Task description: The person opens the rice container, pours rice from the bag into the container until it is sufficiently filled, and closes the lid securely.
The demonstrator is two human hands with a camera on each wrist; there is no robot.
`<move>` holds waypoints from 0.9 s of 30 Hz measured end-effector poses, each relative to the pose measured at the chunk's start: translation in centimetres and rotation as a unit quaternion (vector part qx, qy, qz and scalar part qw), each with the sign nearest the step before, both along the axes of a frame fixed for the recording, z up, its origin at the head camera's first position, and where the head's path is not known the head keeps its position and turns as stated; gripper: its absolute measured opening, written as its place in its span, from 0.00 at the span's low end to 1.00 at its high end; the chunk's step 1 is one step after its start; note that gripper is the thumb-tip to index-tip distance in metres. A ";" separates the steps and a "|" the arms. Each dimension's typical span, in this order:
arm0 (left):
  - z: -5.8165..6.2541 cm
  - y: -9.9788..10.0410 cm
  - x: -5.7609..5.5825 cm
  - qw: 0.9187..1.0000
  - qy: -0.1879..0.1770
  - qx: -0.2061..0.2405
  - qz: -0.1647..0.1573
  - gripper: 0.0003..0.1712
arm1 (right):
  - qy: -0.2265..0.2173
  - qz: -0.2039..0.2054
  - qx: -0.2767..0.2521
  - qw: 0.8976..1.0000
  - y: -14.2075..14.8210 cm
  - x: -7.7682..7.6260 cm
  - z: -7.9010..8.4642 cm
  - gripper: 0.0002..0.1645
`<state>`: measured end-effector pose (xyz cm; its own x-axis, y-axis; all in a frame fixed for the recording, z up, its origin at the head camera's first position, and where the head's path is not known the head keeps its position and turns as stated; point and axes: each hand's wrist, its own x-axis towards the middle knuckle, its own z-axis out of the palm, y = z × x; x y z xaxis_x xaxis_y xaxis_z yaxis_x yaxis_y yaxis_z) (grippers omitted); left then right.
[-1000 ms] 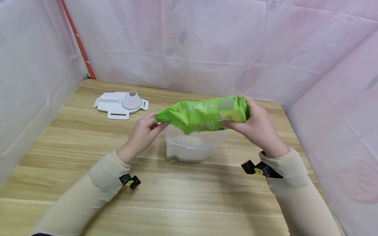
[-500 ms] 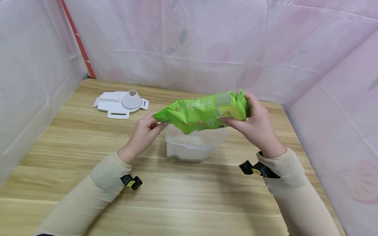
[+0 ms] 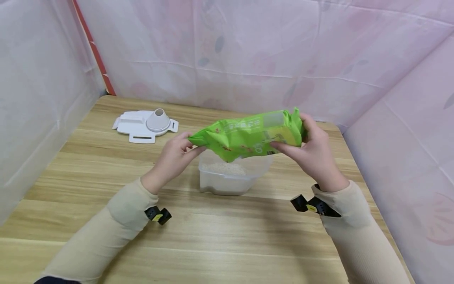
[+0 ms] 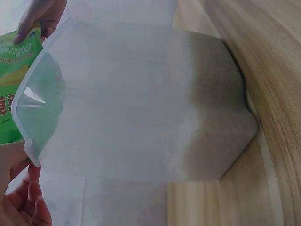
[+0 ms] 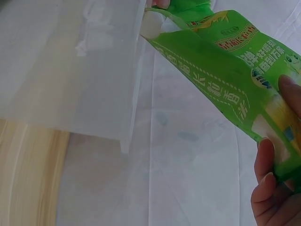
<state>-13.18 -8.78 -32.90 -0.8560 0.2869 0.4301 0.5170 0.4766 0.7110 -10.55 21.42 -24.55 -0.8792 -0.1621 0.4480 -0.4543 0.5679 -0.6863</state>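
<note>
A green printed rice bag (image 3: 248,134) is held on its side above a translucent plastic bin (image 3: 227,183). My left hand (image 3: 172,159) pinches the bag's narrow left end between thumb and fingers. At the wider right end, my right hand (image 3: 313,152) grips the bag with the thumb in front and the fingers behind. Pale grains (image 3: 227,169) lie inside the bin, and the left wrist view shows them through its wall (image 4: 216,103). In the right wrist view the bag's white-lined mouth (image 5: 153,23) sits at the bin's rim.
A white lid (image 3: 136,122) with a cone-shaped cup (image 3: 158,119) on it lies at the table's back left. The wooden table (image 3: 213,244) is bounded by hanging pale sheets (image 3: 248,51) at the back and both sides.
Both hands and the bag have shifted slightly to the right over the last half second. The bag's right end is tipped a little higher than a second ago. Bin and lid stay put.
</note>
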 end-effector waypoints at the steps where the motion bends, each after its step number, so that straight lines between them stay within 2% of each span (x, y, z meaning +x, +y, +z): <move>1: 0.1 0.1 0.0 1.000 0.000 -0.003 -0.001 0.10 | 0.005 -0.002 0.002 1.000 0.1 0.0 0.0 0.38; 8: 0.5 1.0 -0.4 1.000 0.002 -0.024 -0.011 0.11 | 0.017 -0.017 -0.003 1.000 1.0 0.3 0.0 0.36; 15: 1.1 2.0 -1.1 0.998 0.029 -0.056 -0.019 0.12 | 0.020 -0.038 -0.019 0.999 2.0 0.6 0.1 0.36; 20: 1.4 2.6 -1.2 0.997 0.022 -0.065 -0.036 0.15 | 0.017 -0.061 -0.023 0.998 2.7 0.8 0.3 0.35; 27: 1.7 2.9 -1.3 0.996 0.012 -0.059 -0.062 0.11 | 0.035 -0.055 -0.006 0.998 3.7 1.1 0.3 0.36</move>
<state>-14.45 -5.85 -31.17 -0.8001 0.4402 0.4075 0.5941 0.4872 0.6401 -9.49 25.11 -24.23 -0.8576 -0.0612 0.5107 -0.4374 0.6093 -0.6614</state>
